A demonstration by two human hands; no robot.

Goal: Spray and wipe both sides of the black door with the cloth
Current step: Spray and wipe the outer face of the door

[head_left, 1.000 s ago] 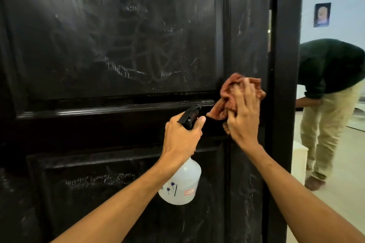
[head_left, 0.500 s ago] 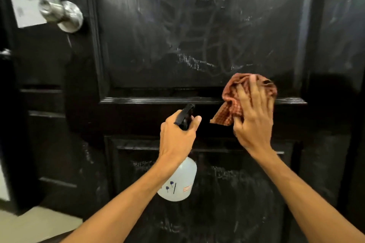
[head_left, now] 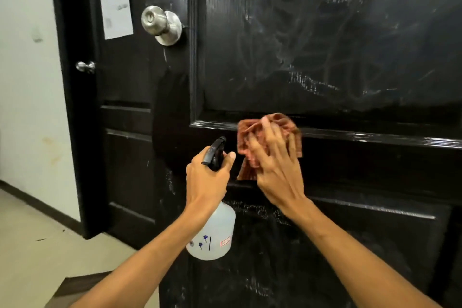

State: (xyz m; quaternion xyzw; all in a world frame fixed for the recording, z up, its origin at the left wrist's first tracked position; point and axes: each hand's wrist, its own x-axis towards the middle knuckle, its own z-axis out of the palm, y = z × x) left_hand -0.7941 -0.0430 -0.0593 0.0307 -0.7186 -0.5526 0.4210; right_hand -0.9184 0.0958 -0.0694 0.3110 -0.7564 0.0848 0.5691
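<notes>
The black door (head_left: 325, 45) fills most of the view, its upper panel smeared with whitish streaks. My right hand (head_left: 275, 172) presses a reddish-brown checked cloth (head_left: 250, 132) flat against the door's middle rail, just under the upper panel's moulding; its fingers are spread and blurred. My left hand (head_left: 207, 177) grips the neck of a white spray bottle (head_left: 212, 235) with a black trigger head, held upright just left of the cloth and close to the door.
A silver round knob (head_left: 160, 24) sits on the door's left side. Behind it stands a second black door with a small knob (head_left: 85, 67) and a taped paper sheet (head_left: 115, 2). A pale wall and beige floor (head_left: 32, 252) lie at left.
The view has swung left along the door. My right hand has slid the cloth leftward from the door's right edge to the middle rail. The left hand keeps the bottle beside it.
</notes>
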